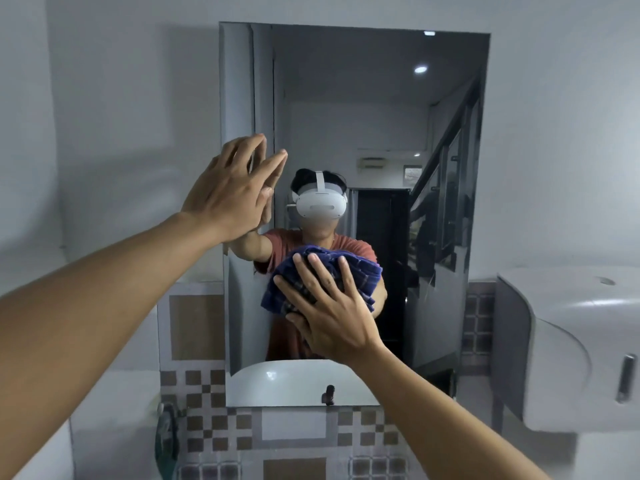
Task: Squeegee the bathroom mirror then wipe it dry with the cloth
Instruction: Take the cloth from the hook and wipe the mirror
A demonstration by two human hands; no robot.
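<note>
Cloth (278,297) sits between right hand (332,317) and mirror (363,116), fingers spread.

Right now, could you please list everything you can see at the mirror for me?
mirror: one, frameless, on the grey wall, centre.
cloth: one, dark blue checked, pressed against the mirror's lower middle.
dispenser: one, white, on the wall at right.
tiles: many, brown and white, below and left of the mirror.
left hand: one, fingers straight, flat on the mirror's left edge.
right hand: one, fingers spread, pressing the cloth.
</note>
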